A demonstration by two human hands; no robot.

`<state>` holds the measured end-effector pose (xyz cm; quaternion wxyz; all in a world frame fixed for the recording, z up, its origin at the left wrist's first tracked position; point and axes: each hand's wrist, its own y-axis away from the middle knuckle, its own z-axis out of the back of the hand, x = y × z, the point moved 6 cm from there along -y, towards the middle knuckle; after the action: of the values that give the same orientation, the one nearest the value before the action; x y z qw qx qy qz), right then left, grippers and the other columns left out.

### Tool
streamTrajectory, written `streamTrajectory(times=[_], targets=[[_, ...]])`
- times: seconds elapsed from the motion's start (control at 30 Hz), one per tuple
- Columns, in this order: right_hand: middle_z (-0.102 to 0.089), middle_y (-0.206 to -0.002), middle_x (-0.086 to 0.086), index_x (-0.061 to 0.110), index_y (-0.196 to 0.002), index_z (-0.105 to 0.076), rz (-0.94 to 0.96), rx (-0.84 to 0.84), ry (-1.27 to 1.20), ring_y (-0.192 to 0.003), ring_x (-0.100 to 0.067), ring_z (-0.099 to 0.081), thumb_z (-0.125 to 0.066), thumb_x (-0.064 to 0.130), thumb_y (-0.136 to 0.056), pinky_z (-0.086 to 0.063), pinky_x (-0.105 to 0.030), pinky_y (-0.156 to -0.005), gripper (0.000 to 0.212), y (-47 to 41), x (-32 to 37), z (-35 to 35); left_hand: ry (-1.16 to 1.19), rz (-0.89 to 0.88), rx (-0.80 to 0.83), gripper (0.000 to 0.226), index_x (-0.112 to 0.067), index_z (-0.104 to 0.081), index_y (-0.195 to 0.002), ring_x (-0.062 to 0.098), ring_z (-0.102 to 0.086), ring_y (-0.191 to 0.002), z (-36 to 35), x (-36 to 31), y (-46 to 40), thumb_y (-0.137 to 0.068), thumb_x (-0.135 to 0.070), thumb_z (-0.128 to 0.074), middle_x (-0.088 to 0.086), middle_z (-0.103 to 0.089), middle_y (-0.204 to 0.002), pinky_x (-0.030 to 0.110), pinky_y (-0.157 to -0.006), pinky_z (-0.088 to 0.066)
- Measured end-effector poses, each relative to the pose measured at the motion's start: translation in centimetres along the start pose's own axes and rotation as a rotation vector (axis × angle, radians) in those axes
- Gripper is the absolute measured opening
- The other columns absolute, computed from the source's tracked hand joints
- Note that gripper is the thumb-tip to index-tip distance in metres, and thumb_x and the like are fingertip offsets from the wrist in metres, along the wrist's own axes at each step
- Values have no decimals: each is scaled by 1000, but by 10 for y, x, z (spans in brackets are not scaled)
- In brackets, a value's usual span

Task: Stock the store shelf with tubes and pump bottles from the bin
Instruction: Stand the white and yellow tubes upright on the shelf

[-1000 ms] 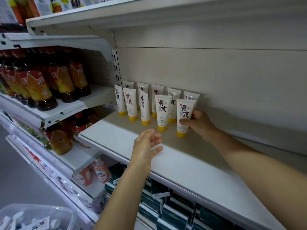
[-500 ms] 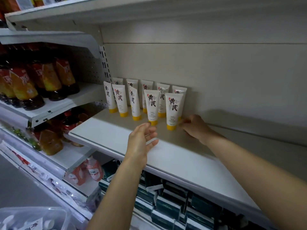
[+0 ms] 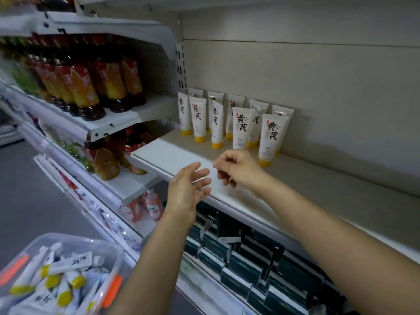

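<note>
Hands both empty rn, so by my read the next move is a reach back to the bin [image 3: 109,251] for more stock. Left hand [image 3: 188,189] hangs just off the front edge of the shelf [image 3: 318,192], fingers loose and spread, palm turned inward, nothing in it. Right hand [image 3: 238,171] sits over the shelf board a bit further in, fingers loosely curled, also holding nothing; it's near the closest standing tube [image 3: 271,137] but not touching it. Key relation: bin is low and to the left of both hands, down by the floor, well apart from the shelf; left hand is the nearer one, w/ a clear drop down and left, while the right would have to cross the body. Loose tubes in the bin [image 3: 52,278] lie flat and jumbled, long axes pointing every which way, yellow caps mixed; so a grab likely needs a wrist turn to stand one cap-down like the rest. Stocked tubes on the shelf [image 3: 218,123] stand upright on their caps in two staggered rows at the left end, against the back wall; shelf to their right is bare, so next ones prob go there. Pump bottles: can't pick any out in the bin.
</note>
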<state>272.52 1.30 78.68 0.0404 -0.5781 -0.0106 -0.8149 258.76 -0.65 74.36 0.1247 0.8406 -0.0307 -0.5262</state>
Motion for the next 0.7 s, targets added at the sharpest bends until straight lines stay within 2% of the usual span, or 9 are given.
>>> streamTrajectory(times=[0.3, 0.43, 0.57, 0.7], targets=[[-62, -63, -7, 6, -81, -61, 51, 160, -98, -46, -13, -52, -58, 14, -95, -38, -21, -42, 16, -13, 18, -110, 32, 0, -216, 18, -11, -63, -106, 16, -58, -64, 111, -24, 6, -97, -20, -51, 5, -67, -80, 28, -58, -46], [-59, -62, -6, 7, -79, -58, -9, 270, -130, -45, -11, -50, -56, 11, -96, -38, -19, -41, 18, -10, 14, -169, 39, 36, -314, 15, -14, -65, -92, 12, -59, -58, 171, -31, 11, -96, -20, -52, 1, -68, -75, 22, -50, -48], [-58, -65, -10, 3, -81, -60, -74, 344, -112, -46, -11, -49, -56, 7, -94, -38, -16, -41, 15, -12, 2, -223, 46, 83, -402, 14, -18, -65, -91, 12, -58, -65, 233, -33, 9, -94, -22, -52, -1, -67, -83, 22, -57, -45], [-56, -64, -11, 7, -77, -56, -150, 400, -98, -44, -11, -47, -56, 8, -95, -35, -20, -41, 19, -23, -13, -278, 63, 97, -499, 13, -18, -64, -97, 13, -61, -68, 298, -34, 2, -94, -22, -53, -1, -70, -84, 23, -57, -46]])
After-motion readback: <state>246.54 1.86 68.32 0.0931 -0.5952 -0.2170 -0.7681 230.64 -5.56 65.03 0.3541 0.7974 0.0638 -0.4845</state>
